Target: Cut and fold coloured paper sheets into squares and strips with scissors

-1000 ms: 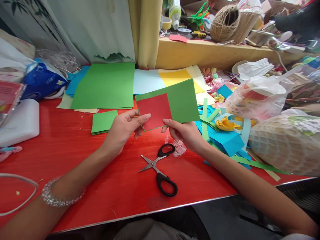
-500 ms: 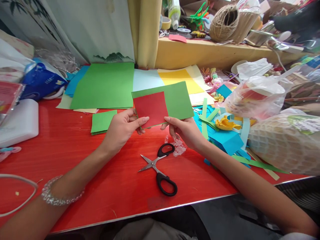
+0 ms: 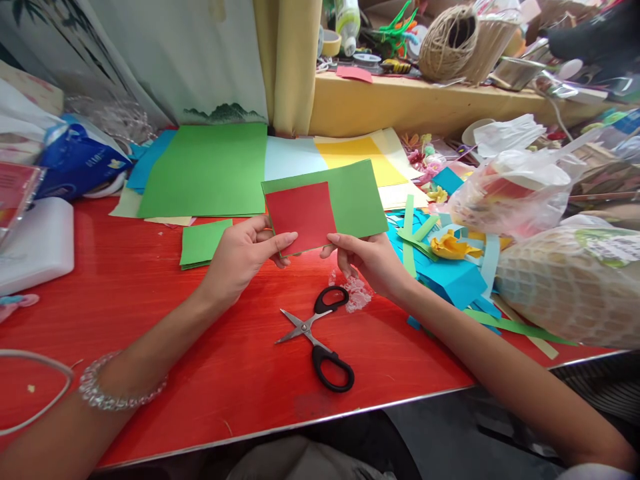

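Note:
My left hand (image 3: 243, 255) and my right hand (image 3: 369, 261) hold a red paper square (image 3: 303, 215) laid over the left part of a green paper sheet (image 3: 356, 198), a little above the red table (image 3: 165, 333). Each hand pinches the stacked papers at the lower edge, thumb on top. A silver bracelet (image 3: 107, 395) circles my left wrist. Black-handled scissors (image 3: 316, 335) lie open on the table just below my hands.
A small green paper piece (image 3: 203, 243) lies left of my left hand. Large green, pale blue and yellow sheets (image 3: 210, 170) lie behind. Blue and green paper scraps (image 3: 450, 273), plastic bags (image 3: 515, 187) and a netted bundle (image 3: 570, 287) crowd the right. A twine ball (image 3: 447, 43) sits on the shelf.
The held papers and both hands have shifted slightly left and toward me. The scissors have not moved.

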{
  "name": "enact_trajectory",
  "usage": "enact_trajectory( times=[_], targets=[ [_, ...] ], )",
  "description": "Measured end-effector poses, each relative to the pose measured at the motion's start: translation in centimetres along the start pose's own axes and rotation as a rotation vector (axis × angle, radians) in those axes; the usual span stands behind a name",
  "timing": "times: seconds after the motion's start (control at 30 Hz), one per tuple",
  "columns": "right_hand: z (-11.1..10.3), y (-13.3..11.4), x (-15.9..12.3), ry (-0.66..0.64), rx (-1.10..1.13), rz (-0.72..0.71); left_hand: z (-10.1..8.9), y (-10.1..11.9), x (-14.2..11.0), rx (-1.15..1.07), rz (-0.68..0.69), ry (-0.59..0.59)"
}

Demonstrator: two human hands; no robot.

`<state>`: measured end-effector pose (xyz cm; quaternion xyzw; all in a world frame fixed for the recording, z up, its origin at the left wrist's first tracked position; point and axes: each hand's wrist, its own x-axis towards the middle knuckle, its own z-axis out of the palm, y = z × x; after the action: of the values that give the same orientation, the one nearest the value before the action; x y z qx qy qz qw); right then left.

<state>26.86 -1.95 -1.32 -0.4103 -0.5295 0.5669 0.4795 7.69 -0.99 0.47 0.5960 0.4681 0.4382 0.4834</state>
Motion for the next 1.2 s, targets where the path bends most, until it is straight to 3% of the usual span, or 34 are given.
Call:
enact_trajectory(
  times=[0.5,0.8,1.0,1.1,1.2],
  targets=[
    [0.0,0.0,-0.1,0.002,-0.031,0.006,0.0,-0.2,0.1,-0.062,0.005,-0.016],
    [0.2,0.0,-0.4,-0.055,-0.037,-0.034,0.4,-0.6,-0.1,-0.318,-0.262,-0.162],
    [0.3,-0.1,-0.4,-0.076,-0.128,0.022,0.6,-0.7,-0.4,-0.239,-0.225,-0.147],
    [0.2,-0.9,-0.4,-0.121,-0.262,0.087,0.2,-0.9,0.0,-0.205,-0.175,-0.092],
    [-0.1,-2.5,-1.3,-0.322,-0.682,0.070,-0.6,-1.3,0.8,-0.202,-0.136,0.012]
  ],
)
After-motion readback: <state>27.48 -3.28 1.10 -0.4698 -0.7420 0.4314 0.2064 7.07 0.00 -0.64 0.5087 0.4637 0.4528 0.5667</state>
